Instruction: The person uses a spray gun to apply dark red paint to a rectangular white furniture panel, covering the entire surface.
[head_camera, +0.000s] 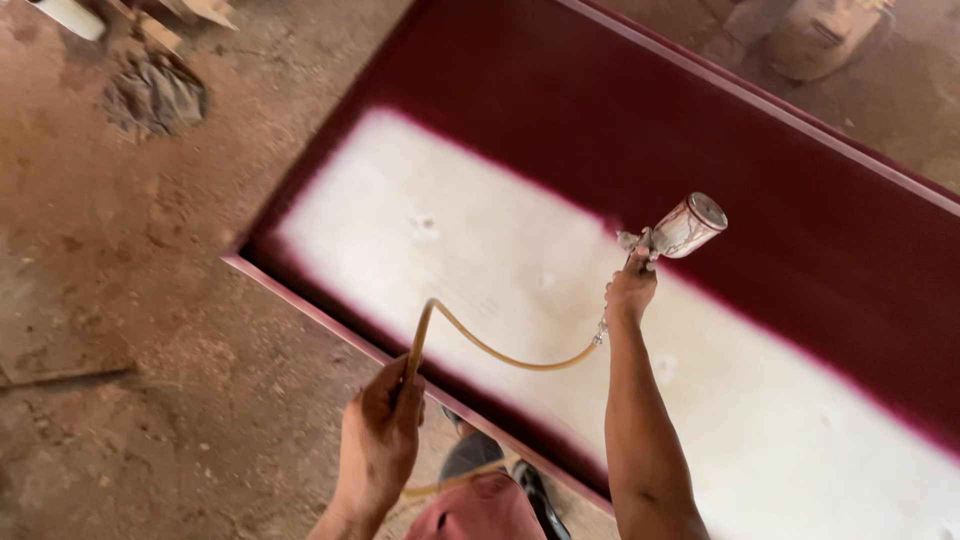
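With the right hand (630, 295) clamped on the spray gun (675, 232) over the panel's (560, 110) unpainted white middle and the left hand (380, 435) closed on the yellow hose (480, 345) off its near edge, even coverage seems to need level, overlapping passes and the hose held clear of wet maroon paint.

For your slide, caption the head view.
Right hand aims spray gun over half-painted maroon panel; left hand holds the hose.

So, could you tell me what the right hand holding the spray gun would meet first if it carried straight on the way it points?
Probably the dark red band of the large flat panel, though depth is unclear.
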